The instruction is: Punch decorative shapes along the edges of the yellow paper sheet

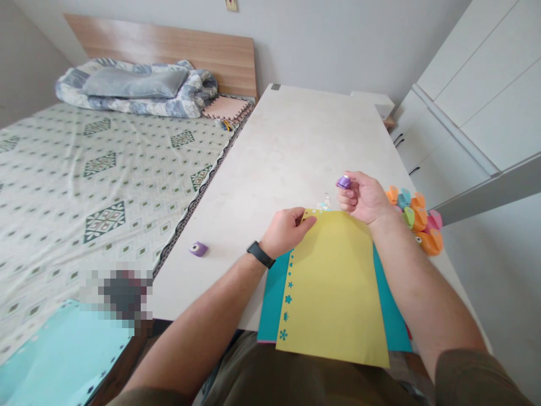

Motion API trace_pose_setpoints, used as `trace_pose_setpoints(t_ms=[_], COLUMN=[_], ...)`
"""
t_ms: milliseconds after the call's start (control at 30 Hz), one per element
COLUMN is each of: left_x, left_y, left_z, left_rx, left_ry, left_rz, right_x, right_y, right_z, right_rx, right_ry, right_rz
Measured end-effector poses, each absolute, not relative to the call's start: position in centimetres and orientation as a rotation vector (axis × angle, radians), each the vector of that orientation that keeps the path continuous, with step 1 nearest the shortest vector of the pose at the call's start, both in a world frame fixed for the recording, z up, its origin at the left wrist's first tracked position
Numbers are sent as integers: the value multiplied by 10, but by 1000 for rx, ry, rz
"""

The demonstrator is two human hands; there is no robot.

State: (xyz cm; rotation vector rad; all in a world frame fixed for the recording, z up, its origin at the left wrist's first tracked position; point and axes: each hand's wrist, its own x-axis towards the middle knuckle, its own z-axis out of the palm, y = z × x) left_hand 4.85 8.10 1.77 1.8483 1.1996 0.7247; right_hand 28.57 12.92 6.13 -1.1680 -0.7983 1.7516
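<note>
My left hand (286, 231) grips the top left corner of a yellow paper sheet (333, 293), which has small teal-backed punched shapes along its left edge. Beneath it lies a teal paper sheet (273, 299), showing at both sides. My right hand (364, 197) is curled around a small purple craft punch (344, 182), just above the yellow sheet's top edge. A second purple craft punch (198, 248) lies on the white table (270, 146), left of my left wrist. Tiny paper cut-outs (323, 203) lie by the sheet's top edge.
Colourful folded paper shapes (416, 220) are piled at the table's right edge, beside white cabinets (469, 107). Left of the table is a patterned bed (97, 192) with rolled bedding. A light blue punched sheet (63, 355) lies at the bed's near edge, next to a pixelated patch.
</note>
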Motion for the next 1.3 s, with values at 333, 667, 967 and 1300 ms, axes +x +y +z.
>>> trace_pose_setpoints(t_ms=[333, 667, 967, 1300], left_x=[49, 49, 48, 48], left_y=[80, 81, 81, 81], left_z=[19, 18, 15, 15], left_rx=[1862, 1863, 1863, 1868], left_ry=[1207, 1206, 1199, 1202], left_rz=[722, 721, 726, 701], right_x=[285, 290, 288, 285], right_y=[134, 133, 130, 129], right_z=[46, 56, 61, 62], right_rx=[-1295, -1182, -1172, -1185], right_ry=[-761, -741, -758, -753], right_rz=[1618, 1745, 1721, 1723])
